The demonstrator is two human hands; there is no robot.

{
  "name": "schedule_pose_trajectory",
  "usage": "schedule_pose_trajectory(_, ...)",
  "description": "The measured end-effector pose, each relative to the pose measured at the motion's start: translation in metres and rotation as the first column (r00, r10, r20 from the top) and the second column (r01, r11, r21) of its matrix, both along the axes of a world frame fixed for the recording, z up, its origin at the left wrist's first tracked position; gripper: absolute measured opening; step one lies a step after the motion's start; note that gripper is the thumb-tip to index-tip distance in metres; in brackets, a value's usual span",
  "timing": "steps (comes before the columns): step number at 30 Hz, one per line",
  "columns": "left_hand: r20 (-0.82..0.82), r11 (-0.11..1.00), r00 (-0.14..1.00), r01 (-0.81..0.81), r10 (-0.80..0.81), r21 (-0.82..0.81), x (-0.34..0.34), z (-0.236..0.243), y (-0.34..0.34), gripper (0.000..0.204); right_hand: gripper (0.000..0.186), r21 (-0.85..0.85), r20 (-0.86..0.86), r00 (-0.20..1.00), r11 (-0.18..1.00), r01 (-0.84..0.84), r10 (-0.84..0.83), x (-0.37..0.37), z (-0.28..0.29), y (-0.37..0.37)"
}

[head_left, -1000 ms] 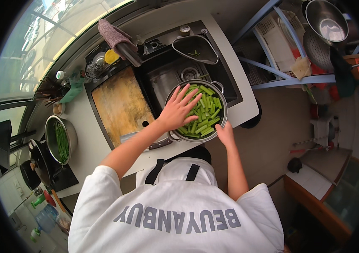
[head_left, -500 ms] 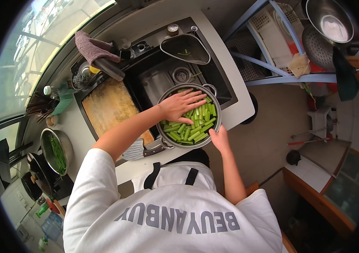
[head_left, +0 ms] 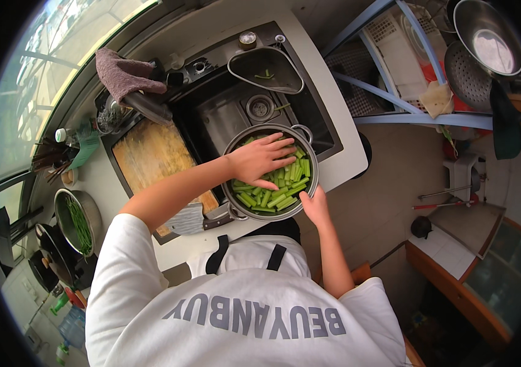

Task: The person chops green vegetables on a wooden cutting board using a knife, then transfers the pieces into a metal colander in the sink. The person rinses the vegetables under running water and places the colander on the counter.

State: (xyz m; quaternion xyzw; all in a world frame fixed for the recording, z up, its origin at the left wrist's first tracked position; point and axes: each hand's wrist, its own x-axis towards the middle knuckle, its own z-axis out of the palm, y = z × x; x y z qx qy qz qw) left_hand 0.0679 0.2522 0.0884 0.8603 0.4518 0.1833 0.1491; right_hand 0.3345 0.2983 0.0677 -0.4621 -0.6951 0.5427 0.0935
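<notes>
Resting at the front edge of the sink (head_left: 211,116), the metal pot (head_left: 236,199) of cut green stalks (head_left: 279,192) has barely shifted; the left hand (head_left: 260,160) still lies flat and released on them, the right hand (head_left: 314,207) still cupping the rim, beside the cutting board (head_left: 150,159).

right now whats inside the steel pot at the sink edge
The steel pot holds cut green vegetable sticks. The left hand lies flat on them, hiding those beneath it and the pot's bottom. The right hand grips the near rim.
</notes>
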Motion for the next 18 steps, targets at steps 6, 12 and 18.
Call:
schedule_pose_trajectory(6, 0.018, 0.998, 1.000, 0.016, -0.015, -0.066, -0.020, 0.000, 0.011, 0.086, 0.041, -0.017, -0.026, 1.000, 1.000, 0.005, -0.006, -0.002, 0.004, 0.001)
schedule_pose_trajectory(12, 0.060, 0.994, 0.998, 0.040, -0.034, -0.103, -0.022, -0.013, 0.013, 0.090, 0.043, 0.002, -0.027, 1.000, 1.000, -0.006, 0.007, -0.001, 0.000, 0.003)
schedule_pose_trajectory(18, 0.076, 0.994, 0.996, 0.044, -0.036, -0.097, -0.024, -0.020, 0.014, 0.089, 0.045, -0.058, 0.016, 1.000, 0.998, -0.021, 0.022, -0.006, 0.012, 0.007)
